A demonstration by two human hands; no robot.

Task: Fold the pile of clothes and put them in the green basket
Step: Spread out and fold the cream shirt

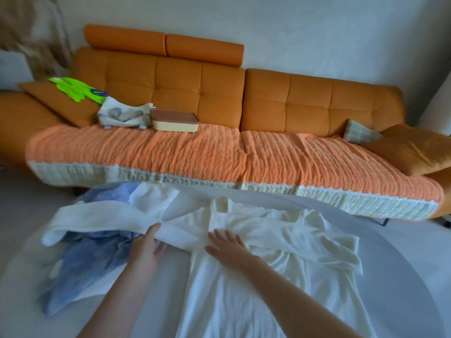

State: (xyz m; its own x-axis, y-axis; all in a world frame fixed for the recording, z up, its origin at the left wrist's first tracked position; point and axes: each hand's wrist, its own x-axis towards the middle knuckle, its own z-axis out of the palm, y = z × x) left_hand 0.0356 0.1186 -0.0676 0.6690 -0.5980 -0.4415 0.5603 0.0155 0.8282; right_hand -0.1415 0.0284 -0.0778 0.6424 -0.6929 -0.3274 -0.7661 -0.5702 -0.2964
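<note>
Soft white cloth garment, nubby woven sofa cover

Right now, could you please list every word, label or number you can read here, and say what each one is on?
No text can be read.
Blue patch on the green cloth: possibly a label, too blurred to read.
Grey print on the white bag: only shapes, not legible.
White shirt and box: no writing shows.
</note>
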